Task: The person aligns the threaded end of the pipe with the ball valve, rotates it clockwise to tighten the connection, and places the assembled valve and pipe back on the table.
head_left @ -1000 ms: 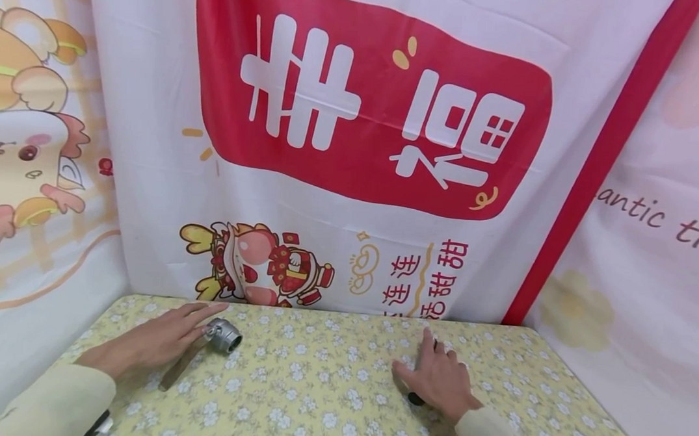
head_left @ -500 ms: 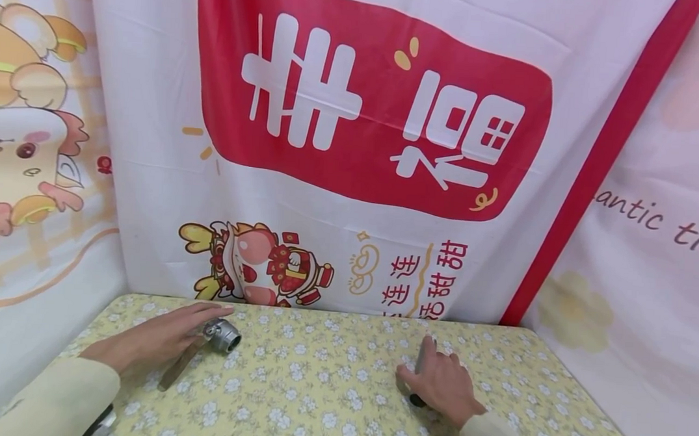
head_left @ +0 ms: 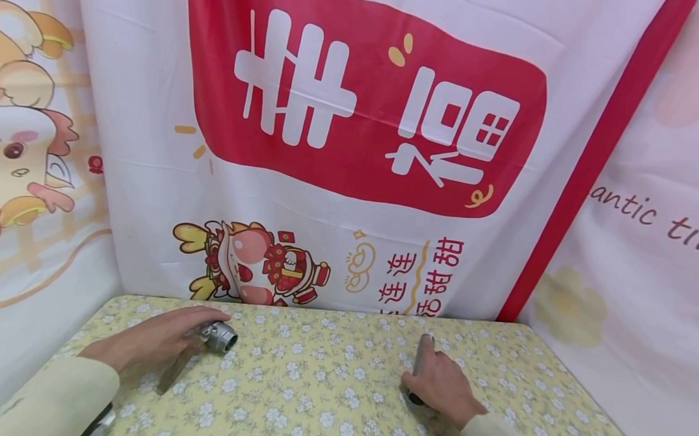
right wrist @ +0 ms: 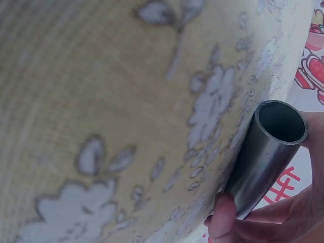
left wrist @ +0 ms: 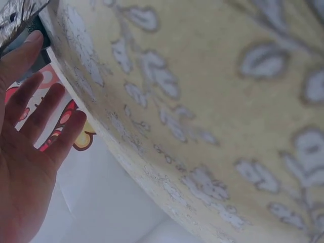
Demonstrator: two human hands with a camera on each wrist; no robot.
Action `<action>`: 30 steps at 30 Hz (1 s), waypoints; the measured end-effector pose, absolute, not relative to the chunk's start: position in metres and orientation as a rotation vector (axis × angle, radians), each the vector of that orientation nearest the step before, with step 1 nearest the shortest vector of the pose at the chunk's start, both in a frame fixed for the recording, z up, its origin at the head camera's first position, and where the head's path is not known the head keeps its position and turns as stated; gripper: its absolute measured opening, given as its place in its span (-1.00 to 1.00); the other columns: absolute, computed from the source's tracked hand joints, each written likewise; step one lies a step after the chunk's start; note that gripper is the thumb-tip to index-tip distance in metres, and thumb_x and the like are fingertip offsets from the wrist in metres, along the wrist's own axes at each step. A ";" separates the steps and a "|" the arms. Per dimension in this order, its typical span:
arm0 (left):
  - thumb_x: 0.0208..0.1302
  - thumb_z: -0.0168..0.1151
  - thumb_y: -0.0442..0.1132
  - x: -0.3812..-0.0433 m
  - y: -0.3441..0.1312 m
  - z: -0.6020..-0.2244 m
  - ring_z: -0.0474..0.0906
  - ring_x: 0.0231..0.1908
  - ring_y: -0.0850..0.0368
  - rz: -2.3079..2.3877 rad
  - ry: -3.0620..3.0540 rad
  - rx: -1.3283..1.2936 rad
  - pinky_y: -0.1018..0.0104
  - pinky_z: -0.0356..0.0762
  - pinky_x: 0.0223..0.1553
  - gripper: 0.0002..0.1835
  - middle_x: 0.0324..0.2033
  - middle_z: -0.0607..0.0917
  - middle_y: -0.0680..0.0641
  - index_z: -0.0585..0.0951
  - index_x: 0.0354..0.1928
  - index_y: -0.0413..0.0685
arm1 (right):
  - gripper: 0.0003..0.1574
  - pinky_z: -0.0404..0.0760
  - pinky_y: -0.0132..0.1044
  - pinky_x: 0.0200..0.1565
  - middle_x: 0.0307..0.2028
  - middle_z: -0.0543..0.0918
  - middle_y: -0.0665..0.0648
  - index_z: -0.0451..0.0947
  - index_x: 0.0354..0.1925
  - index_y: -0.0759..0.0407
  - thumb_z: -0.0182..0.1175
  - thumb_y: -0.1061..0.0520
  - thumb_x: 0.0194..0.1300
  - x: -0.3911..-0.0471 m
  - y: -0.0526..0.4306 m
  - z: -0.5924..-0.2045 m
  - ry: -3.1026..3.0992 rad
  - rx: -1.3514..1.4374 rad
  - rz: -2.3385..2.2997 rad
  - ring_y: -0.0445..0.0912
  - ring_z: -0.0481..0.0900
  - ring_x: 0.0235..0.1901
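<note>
A silver metal ball valve (head_left: 220, 337) lies on the table at the left, its long flat handle (head_left: 171, 374) pointing toward me. My left hand (head_left: 159, 336) reaches over the valve from behind its handle. In the left wrist view that hand's fingers (left wrist: 43, 114) are spread and nearly straight, and the thumb is close to a dark part at the top edge; contact cannot be made out. On the right, my right hand (head_left: 444, 381) grips a grey metal pipe (right wrist: 266, 157) lying on the table. Thumb and fingers are on opposite sides of it; the hand hides much of the pipe in the head view.
A yellow floral cloth covers the table (head_left: 307, 379). Behind the table hangs a white and red printed banner (head_left: 366, 102), with more printed curtains (head_left: 634, 269) at the sides. Between the two hands lies a wide stretch of cloth.
My right hand's fingers have drawn in round the pipe. My left hand has lowered slightly over the valve, and the whole head view has shifted a little. Valve and pipe stay in place.
</note>
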State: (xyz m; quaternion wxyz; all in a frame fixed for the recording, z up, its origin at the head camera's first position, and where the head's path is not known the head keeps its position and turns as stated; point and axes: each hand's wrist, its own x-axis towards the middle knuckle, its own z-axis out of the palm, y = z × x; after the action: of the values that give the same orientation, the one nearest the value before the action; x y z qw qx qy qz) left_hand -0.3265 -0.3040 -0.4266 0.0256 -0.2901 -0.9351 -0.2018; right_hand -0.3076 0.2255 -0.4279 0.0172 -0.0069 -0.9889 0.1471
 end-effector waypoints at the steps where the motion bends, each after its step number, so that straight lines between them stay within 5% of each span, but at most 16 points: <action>1: 0.43 0.36 -0.34 -0.327 -0.304 -0.426 0.50 0.41 -0.43 -0.621 -2.896 -0.895 -0.45 0.44 0.37 -0.38 0.44 0.59 -0.26 0.52 0.51 -0.01 | 0.06 0.61 0.00 -0.37 -0.33 0.63 0.21 0.27 0.49 0.34 0.43 -0.08 0.19 -0.307 0.225 -0.428 -3.068 -0.020 0.459 0.04 0.58 -0.44; 10: 0.31 0.53 -0.23 -0.330 -0.302 -0.421 0.64 0.25 -0.37 -0.748 -2.980 -0.750 -0.48 0.53 0.24 -0.41 0.28 0.71 -0.22 0.64 0.37 0.11 | 0.15 0.72 0.08 -0.21 0.07 0.61 0.43 0.24 0.61 0.41 0.43 0.00 0.21 -0.306 0.222 -0.427 -3.064 -0.041 0.499 0.12 0.64 -0.24; 21: 0.29 0.53 -0.27 -0.332 -0.301 -0.422 0.68 0.18 -0.22 -0.904 -2.974 -0.745 -0.37 0.60 0.22 -0.42 0.23 0.72 -0.16 0.63 0.35 0.04 | -0.45 0.58 -0.13 -0.37 -0.33 0.69 0.10 0.66 0.12 0.30 0.37 0.17 0.13 -0.300 0.237 -0.423 -2.877 0.019 0.670 -0.06 0.57 -0.39; 30: 0.32 0.48 -0.36 -0.328 -0.300 -0.420 0.71 0.16 -0.24 -1.064 -2.956 -0.719 -0.28 0.66 0.21 -0.48 0.18 0.74 -0.20 0.62 0.32 -0.11 | -0.45 0.64 -0.18 -0.40 -0.17 0.81 0.13 0.72 0.21 0.26 0.34 0.18 0.25 -0.302 0.244 -0.420 -2.788 -0.057 0.959 -0.09 0.67 -0.35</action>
State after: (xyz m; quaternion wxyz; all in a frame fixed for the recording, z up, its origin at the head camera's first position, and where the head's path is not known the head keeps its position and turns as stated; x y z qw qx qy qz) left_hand -0.3281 -0.3000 -0.4202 -0.0407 -0.2227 -0.9165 -0.3299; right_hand -0.3024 0.2444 -0.4196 0.0961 -0.0192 -0.9411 0.3237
